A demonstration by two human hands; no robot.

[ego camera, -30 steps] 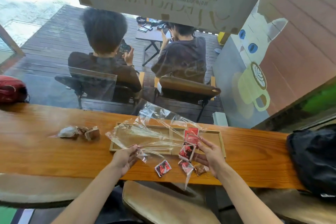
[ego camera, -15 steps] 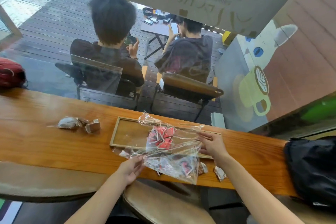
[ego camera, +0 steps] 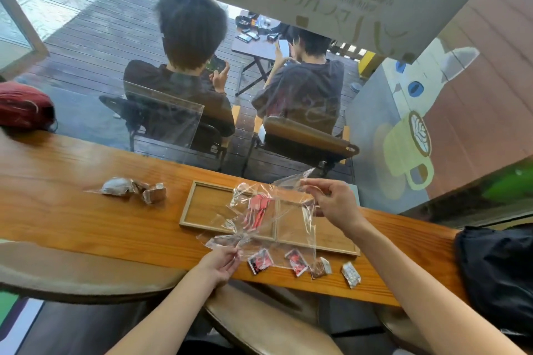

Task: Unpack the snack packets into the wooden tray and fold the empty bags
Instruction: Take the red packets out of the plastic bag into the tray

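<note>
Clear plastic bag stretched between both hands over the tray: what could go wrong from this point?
1. Red packets remain inside the clear bag, which the left hand and right hand hold tilted over the wooden tray. They may slide out past the tray.
2. Four loose packets already lie near the counter's front edge; the dragging bag could sweep them off.

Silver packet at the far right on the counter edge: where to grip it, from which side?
Judging by its pose, pinch the silver packet across its short width, coming from above and the near side. It lies flat on the counter, apart from the brown packet to its left, close to the near edge, with open room on its right.
</note>
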